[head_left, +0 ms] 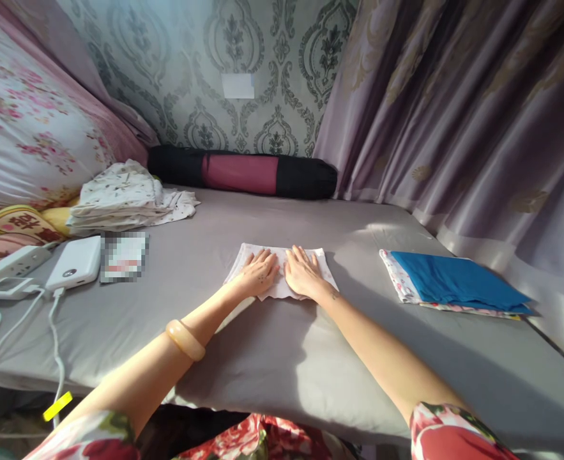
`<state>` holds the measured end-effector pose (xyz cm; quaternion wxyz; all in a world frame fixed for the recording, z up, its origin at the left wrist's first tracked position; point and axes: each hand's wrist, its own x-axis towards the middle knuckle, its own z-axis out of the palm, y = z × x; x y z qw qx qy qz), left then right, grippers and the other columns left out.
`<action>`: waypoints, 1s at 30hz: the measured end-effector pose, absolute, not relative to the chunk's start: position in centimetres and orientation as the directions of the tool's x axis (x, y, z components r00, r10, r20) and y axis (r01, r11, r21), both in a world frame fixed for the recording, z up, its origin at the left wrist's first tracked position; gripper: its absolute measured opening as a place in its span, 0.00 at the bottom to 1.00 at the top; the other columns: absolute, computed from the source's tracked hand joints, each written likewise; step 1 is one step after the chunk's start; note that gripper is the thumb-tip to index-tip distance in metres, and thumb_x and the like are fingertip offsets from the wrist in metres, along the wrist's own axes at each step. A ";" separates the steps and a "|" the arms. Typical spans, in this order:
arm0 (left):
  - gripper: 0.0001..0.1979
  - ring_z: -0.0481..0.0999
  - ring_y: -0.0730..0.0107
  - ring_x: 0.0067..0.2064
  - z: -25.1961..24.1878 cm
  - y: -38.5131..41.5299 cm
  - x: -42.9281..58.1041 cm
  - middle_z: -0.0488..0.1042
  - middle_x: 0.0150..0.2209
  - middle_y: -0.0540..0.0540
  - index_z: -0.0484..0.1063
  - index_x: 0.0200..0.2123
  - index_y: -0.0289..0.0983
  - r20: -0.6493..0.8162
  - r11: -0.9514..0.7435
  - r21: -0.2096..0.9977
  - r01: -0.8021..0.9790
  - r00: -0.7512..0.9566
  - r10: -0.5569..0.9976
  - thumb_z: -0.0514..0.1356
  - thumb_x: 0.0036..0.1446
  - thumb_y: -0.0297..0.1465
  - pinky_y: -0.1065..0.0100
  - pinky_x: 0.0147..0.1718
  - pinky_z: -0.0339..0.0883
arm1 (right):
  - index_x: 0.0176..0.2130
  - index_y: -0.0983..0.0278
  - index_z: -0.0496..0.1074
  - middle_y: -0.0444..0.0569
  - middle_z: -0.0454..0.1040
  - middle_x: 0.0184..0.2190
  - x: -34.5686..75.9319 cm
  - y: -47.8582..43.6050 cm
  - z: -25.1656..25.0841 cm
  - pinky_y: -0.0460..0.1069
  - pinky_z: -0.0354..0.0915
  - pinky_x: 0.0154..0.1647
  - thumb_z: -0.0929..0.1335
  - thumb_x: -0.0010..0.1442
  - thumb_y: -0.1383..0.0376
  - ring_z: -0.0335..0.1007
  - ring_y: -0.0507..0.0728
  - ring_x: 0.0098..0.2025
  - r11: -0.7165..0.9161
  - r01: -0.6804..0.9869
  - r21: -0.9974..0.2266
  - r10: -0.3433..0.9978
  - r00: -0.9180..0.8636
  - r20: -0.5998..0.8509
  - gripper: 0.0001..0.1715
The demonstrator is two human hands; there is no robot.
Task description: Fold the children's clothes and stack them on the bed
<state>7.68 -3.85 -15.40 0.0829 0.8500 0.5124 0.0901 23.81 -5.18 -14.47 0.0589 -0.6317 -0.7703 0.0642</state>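
A pale, folded piece of cloth [282,293] with a faint print lies on the grey bed sheet [272,345] in front of me. My left hand [261,273] rests flat on its left half, fingers stretched out. On the right half lies my right hand [303,271], also flat with its fingers extended. The two hands are close together but apart, and neither grips the cloth. Parts of the cloth are hidden beneath them.
Folded clothes with a blue piece [458,279] on top lie at right. At left are a crumpled white cloth [123,195], a white power bank [75,263] and a power strip [13,268] with cables. A black and maroon roll bag [241,172] lies along the wall.
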 end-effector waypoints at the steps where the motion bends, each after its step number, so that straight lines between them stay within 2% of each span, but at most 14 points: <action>1: 0.24 0.53 0.55 0.69 -15.3 -3.8 7.4 0.57 0.67 0.35 0.59 0.62 0.36 0.077 -0.436 0.241 0.867 0.431 0.899 0.42 0.68 0.36 0.49 0.64 0.49 | 0.67 0.72 0.52 0.59 0.46 0.70 23.2 -5.1 -14.5 0.64 0.38 0.68 0.51 0.69 0.62 0.39 0.64 0.71 0.208 0.960 -0.187 0.978 -0.209 0.015 0.33; 4: 0.22 0.53 0.56 0.69 -15.2 -4.1 6.2 0.58 0.66 0.38 0.60 0.62 0.38 0.104 -0.342 0.236 0.910 0.326 0.940 0.44 0.67 0.33 0.48 0.64 0.49 | 0.68 0.72 0.51 0.57 0.47 0.70 21.9 -5.2 -15.1 0.63 0.36 0.69 0.50 0.69 0.60 0.38 0.63 0.71 0.240 0.949 -0.205 0.971 -0.235 0.048 0.34; 7: 0.22 0.52 0.55 0.69 -15.6 -4.3 5.0 0.58 0.66 0.38 0.61 0.61 0.38 0.111 -0.320 0.269 0.909 0.301 0.947 0.46 0.66 0.32 0.47 0.64 0.50 | 0.67 0.72 0.53 0.57 0.49 0.69 21.5 -5.3 -15.9 0.63 0.36 0.69 0.50 0.69 0.59 0.40 0.63 0.71 0.249 0.949 -0.191 0.968 -0.237 0.084 0.34; 10: 0.23 0.57 0.57 0.67 -16.0 -4.0 4.1 0.61 0.65 0.39 0.63 0.61 0.37 0.171 -0.333 0.378 0.864 0.289 0.942 0.47 0.64 0.29 0.51 0.64 0.53 | 0.67 0.73 0.53 0.58 0.49 0.69 21.5 -5.2 -15.8 0.63 0.36 0.69 0.50 0.69 0.59 0.40 0.63 0.71 0.251 0.951 -0.181 0.967 -0.240 0.083 0.34; 13: 0.24 0.66 0.61 0.62 -15.7 -3.7 3.4 0.69 0.60 0.42 0.66 0.60 0.38 0.230 -0.296 0.517 0.803 0.203 0.952 0.47 0.62 0.27 0.58 0.61 0.59 | 0.68 0.72 0.52 0.58 0.48 0.69 20.7 -5.0 -15.1 0.64 0.37 0.69 0.50 0.69 0.59 0.39 0.64 0.71 0.219 0.958 -0.188 0.976 -0.218 0.026 0.34; 18: 0.24 0.72 0.61 0.56 -14.5 -3.7 2.3 0.74 0.55 0.44 0.70 0.57 0.38 0.165 -0.126 0.657 0.744 0.021 0.986 0.47 0.61 0.27 0.60 0.57 0.65 | 0.69 0.70 0.49 0.56 0.45 0.70 18.1 -5.0 -15.1 0.64 0.36 0.69 0.49 0.69 0.58 0.36 0.62 0.71 0.282 0.936 -0.210 0.959 -0.278 0.049 0.35; 22: 0.24 0.71 0.60 0.57 -14.0 -3.9 2.1 0.74 0.55 0.43 0.71 0.56 0.36 0.101 -0.058 0.684 0.727 -0.015 0.995 0.46 0.60 0.26 0.60 0.58 0.64 | 0.69 0.70 0.50 0.55 0.46 0.70 17.4 -5.4 -16.0 0.63 0.32 0.69 0.50 0.69 0.58 0.36 0.60 0.71 0.280 0.937 -0.210 0.960 -0.271 0.074 0.34; 30: 0.24 0.71 0.59 0.58 -14.3 -3.6 2.0 0.74 0.55 0.41 0.71 0.55 0.35 0.066 -0.015 0.717 0.697 -0.047 0.997 0.47 0.60 0.26 0.59 0.57 0.64 | 0.68 0.70 0.50 0.58 0.46 0.70 16.2 -4.5 -15.4 0.65 0.34 0.69 0.50 0.69 0.58 0.37 0.63 0.71 0.291 0.929 -0.229 0.956 -0.279 0.087 0.34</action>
